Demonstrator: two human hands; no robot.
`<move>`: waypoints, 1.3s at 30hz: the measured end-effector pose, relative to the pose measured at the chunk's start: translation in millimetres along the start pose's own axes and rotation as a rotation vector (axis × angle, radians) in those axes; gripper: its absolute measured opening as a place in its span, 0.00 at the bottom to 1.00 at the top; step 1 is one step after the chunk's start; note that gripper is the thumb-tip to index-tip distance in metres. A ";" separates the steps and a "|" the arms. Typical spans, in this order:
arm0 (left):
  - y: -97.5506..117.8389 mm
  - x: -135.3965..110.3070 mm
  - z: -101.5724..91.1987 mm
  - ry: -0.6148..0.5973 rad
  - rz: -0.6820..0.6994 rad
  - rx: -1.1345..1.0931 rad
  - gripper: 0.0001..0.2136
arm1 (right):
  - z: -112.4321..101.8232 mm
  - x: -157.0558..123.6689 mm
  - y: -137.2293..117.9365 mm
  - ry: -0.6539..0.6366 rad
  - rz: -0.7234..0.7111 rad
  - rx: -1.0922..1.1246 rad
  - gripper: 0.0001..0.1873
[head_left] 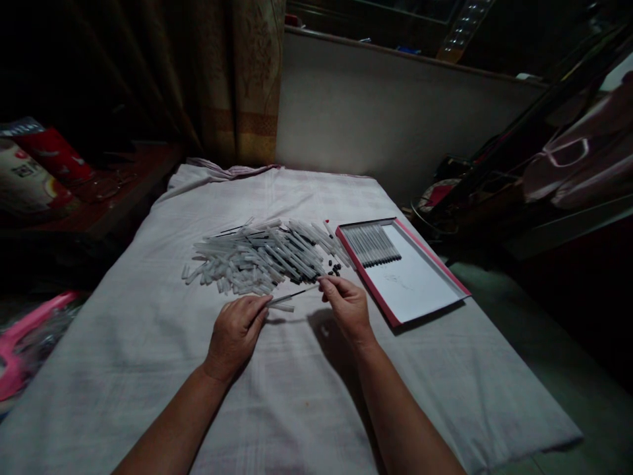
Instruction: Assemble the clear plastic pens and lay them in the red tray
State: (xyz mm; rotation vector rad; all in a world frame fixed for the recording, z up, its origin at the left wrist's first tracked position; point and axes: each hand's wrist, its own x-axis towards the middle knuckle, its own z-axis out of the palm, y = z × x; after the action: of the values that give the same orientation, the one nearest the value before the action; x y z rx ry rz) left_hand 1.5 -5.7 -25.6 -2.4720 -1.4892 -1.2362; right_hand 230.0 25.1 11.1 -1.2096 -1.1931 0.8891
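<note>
My left hand is closed in a pinch on a clear pen barrel in front of the pile. My right hand pinches the pale end of a thin pen refill with a dark section. The refill slants between both hands; whether its left end sits inside a barrel cannot be made out. Just beyond my hands lies a heap of clear pen parts, with barrels, caps and dark refills mixed together. Several small black plugs lie by my right fingertips.
To the right, a shallow red-edged box lid holds a neat row of pens with black ends. A pale cloth covers the table. A pink plastic handle shows at left, near a side table with containers.
</note>
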 end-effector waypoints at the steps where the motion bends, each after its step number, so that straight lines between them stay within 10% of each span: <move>1: 0.8 0.2 -0.6 -0.005 0.009 0.002 0.11 | 4.6 -4.2 2.3 -0.032 -0.027 -0.018 0.12; 9: 2.4 1.0 -2.4 0.011 0.014 0.019 0.11 | 30.2 -26.3 14.3 -0.315 -0.257 -0.210 0.19; 18: -1.8 -1.1 -1.1 0.091 -0.105 0.002 0.12 | 25.7 12.5 7.8 -0.364 -0.077 -1.038 0.13; 25: -1.6 -0.4 -0.7 0.069 -0.078 -0.001 0.11 | 37.7 16.3 1.6 -0.387 0.010 -1.186 0.11; 30: -0.4 1.6 -1.2 0.066 -0.072 0.008 0.10 | 29.1 13.0 12.3 -0.303 0.000 -0.857 0.06; 39: 3.1 1.8 -3.1 -0.013 0.033 0.044 0.11 | 9.8 -18.1 15.0 -0.206 0.512 0.356 0.17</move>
State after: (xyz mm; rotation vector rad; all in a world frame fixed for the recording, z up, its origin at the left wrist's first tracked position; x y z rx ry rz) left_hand 2.3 -7.2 -21.2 -2.4715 -1.4554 -1.1715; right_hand 218.3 12.4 -7.6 -1.1617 -0.8366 1.5683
